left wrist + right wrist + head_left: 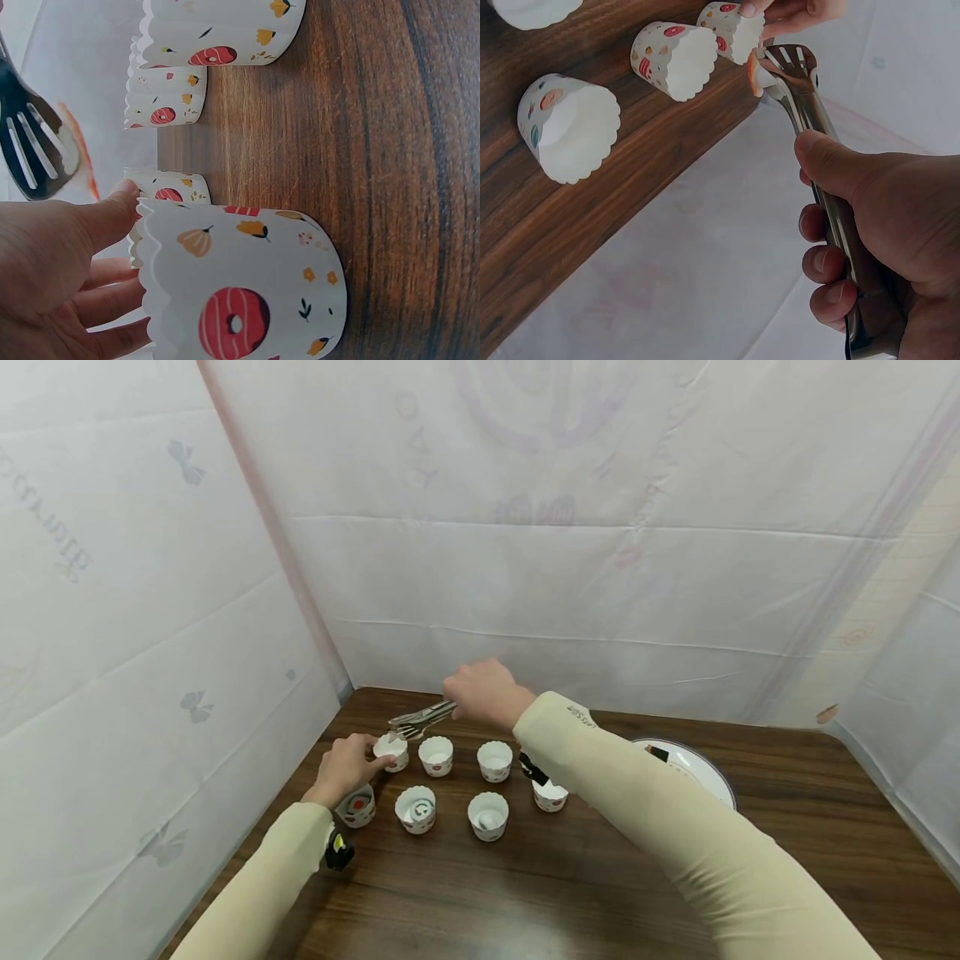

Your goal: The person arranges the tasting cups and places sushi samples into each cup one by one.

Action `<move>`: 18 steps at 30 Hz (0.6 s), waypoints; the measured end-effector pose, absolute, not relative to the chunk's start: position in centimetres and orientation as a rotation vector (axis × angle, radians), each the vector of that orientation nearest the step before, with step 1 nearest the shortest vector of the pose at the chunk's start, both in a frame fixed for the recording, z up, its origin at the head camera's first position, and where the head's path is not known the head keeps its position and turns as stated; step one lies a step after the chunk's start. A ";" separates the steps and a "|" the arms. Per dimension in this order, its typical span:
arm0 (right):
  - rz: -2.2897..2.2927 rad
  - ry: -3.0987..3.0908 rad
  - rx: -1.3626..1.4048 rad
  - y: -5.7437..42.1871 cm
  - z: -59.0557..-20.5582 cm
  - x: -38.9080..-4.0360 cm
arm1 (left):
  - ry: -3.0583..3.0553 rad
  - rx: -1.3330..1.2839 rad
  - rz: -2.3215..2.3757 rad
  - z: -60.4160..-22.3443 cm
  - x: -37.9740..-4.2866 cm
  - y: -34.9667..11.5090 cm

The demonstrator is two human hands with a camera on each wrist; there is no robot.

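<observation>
In the head view my right hand [483, 691] grips metal tongs [423, 717] with slotted ends, reaching left over the back row of paper baking cups. A small white piece with an orange-red edge [757, 75] is pinched between the tong tips, right at the mouth of the back-left paper cup [392, 750]. My left hand [347, 770] holds that cup between thumb and fingers. Close below the left hand stands the front-left cup [358, 807], with something red inside. The left wrist view has a donut-print cup [240, 285] large in front of the fingers.
Two more back-row cups [436, 757] stand to the right. The front row has a cup with a curled piece [416, 810], one with a round white piece [488, 817], and another [550, 797] beside my right sleeve. That sleeve partly covers a white plate [697, 766]. Sheeted walls enclose the table.
</observation>
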State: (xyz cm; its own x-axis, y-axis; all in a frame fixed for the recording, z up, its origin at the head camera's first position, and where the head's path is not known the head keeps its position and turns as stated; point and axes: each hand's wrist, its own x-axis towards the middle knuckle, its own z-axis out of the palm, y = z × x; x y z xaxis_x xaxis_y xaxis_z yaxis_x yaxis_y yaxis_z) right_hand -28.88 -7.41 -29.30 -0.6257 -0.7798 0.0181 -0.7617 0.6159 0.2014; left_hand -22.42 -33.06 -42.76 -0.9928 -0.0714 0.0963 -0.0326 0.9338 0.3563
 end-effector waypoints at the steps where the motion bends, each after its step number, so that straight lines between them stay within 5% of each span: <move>1: -0.276 -2.735 1.306 -7.6 -29.4 -28.9 | -2.980 0.083 -0.548 -42.8 -22.4 -33.1; 18: -0.357 -2.703 1.310 -9.1 -30.9 -28.1 | -2.974 0.070 -0.547 -42.5 -21.9 -33.1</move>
